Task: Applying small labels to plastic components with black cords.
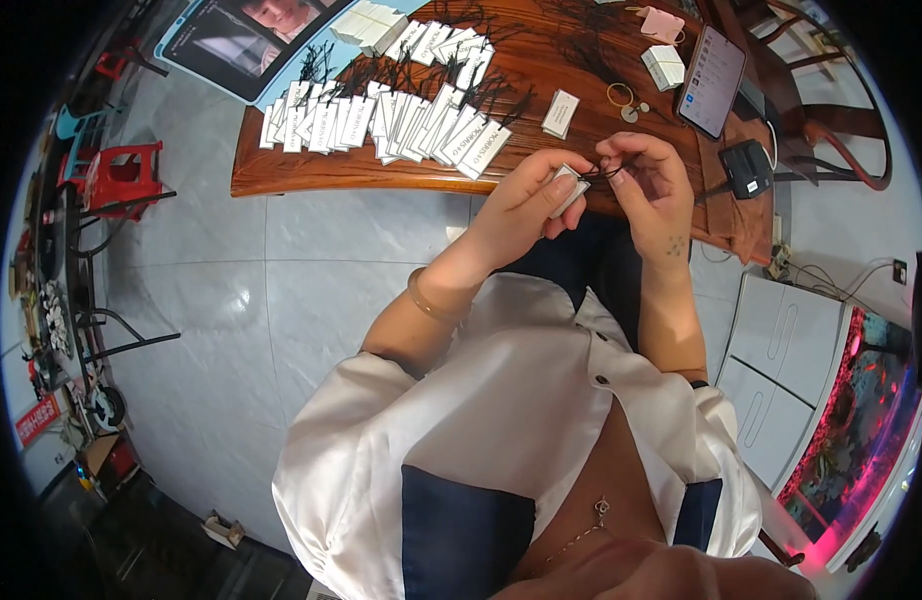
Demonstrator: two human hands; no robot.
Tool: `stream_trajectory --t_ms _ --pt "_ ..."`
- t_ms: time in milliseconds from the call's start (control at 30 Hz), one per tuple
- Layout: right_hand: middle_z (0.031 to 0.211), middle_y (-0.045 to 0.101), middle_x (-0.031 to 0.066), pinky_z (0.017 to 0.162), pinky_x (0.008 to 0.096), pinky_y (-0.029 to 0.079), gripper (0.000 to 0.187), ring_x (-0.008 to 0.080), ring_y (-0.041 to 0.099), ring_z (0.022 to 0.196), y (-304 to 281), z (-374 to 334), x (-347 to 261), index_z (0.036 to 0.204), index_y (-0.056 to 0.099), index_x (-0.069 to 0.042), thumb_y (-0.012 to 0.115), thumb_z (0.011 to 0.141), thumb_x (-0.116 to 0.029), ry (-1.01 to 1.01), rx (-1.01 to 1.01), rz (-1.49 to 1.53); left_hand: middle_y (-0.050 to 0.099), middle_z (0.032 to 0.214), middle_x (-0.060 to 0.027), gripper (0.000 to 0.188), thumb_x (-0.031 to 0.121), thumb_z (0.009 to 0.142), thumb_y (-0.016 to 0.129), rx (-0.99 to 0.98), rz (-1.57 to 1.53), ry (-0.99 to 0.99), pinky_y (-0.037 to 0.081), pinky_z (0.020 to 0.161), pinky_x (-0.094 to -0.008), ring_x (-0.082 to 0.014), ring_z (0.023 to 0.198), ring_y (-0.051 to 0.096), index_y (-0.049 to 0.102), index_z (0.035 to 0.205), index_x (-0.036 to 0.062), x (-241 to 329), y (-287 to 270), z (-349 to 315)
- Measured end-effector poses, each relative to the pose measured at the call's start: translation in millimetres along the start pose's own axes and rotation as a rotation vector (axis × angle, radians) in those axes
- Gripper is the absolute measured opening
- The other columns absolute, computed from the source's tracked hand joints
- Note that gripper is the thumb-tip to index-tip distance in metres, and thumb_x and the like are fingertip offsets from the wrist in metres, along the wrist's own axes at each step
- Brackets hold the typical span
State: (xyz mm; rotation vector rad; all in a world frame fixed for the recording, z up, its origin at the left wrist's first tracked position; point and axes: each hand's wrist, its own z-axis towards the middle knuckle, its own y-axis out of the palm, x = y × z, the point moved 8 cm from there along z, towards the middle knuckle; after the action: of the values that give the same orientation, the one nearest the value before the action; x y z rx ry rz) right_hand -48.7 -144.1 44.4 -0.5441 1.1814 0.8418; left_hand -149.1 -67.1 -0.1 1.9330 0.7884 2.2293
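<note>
Over the near edge of the wooden table (331, 178), my left hand (536, 200) is closed on a small white hang tag (569, 190), thumb across its face. My right hand (651, 185) pinches a thin black cord (603, 172) at the tag's upper end. A short stack of white tags (561, 114) lies on the table just beyond my hands. To the left, an overlapping row of white tags (411, 125) with black cords is spread along the table. Loose black cords (586, 50) are heaped farther back.
A phone (711, 80) leans at the right, near a black box-shaped device (746, 168) with a cable. Another stack of tags (664, 67) and a metal ring (621, 95) lie nearby. A wooden chair (831, 90) stands right, a red stool (126, 178) far left.
</note>
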Motion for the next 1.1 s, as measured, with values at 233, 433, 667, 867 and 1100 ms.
stream_trajectory --t_ms 233,433,667,867,1100 --pt "0.096 0.061 0.0056 0.074 0.0217 0.046 0.020 0.0088 0.055 0.079 -12 -2 23 0.109 0.057 0.000 0.058 0.090 -0.006 0.277 -0.049 0.083 0.056 0.073 -0.0058 0.021 0.010 0.096 0.047 0.108 0.567 0.352 0.043 0.066 -0.0232 -0.0126 0.073 0.055 0.046 0.115 0.0007 18 3 -11" --pt "0.096 0.062 0.0061 0.068 0.0207 0.046 0.018 0.0077 0.055 0.076 -1 -3 31 0.107 0.058 -0.001 0.056 0.091 -0.010 0.493 -0.203 0.310 0.057 0.080 -0.0072 0.022 0.008 0.095 0.048 0.059 0.867 0.625 0.043 0.072 -0.0238 -0.0131 0.076 0.056 0.042 0.115 0.0000 30 12 -17" --pt "0.113 0.061 0.0102 0.074 0.0215 0.046 0.020 0.0112 0.058 0.092 8 7 9 0.104 0.061 -0.001 0.060 0.084 0.002 0.113 -0.220 0.171 0.057 0.080 -0.0086 0.029 0.008 0.096 0.044 -0.062 0.346 0.325 0.041 0.063 -0.0225 -0.0114 0.070 0.052 0.034 0.122 0.0029 16 9 -16" --pt "0.110 0.061 0.0112 0.079 0.0247 0.049 0.028 0.0134 0.060 0.093 15 4 7 0.105 0.062 0.000 0.064 0.079 0.007 0.017 -0.367 -0.052 0.056 0.083 -0.0063 0.031 0.007 0.096 0.045 -0.133 0.043 0.259 0.042 0.063 -0.0213 -0.0100 0.072 0.052 0.031 0.124 0.0035 10 9 -18" --pt "0.097 0.060 0.0085 0.077 0.0257 0.049 0.019 0.0137 0.060 0.087 10 4 5 0.098 0.061 0.002 0.063 0.080 0.007 0.119 -0.324 0.123 0.053 0.083 -0.0051 0.031 0.003 0.095 0.044 -0.113 0.064 0.213 0.039 0.060 -0.0208 -0.0089 0.070 0.049 0.033 0.124 0.0044 9 10 -17"
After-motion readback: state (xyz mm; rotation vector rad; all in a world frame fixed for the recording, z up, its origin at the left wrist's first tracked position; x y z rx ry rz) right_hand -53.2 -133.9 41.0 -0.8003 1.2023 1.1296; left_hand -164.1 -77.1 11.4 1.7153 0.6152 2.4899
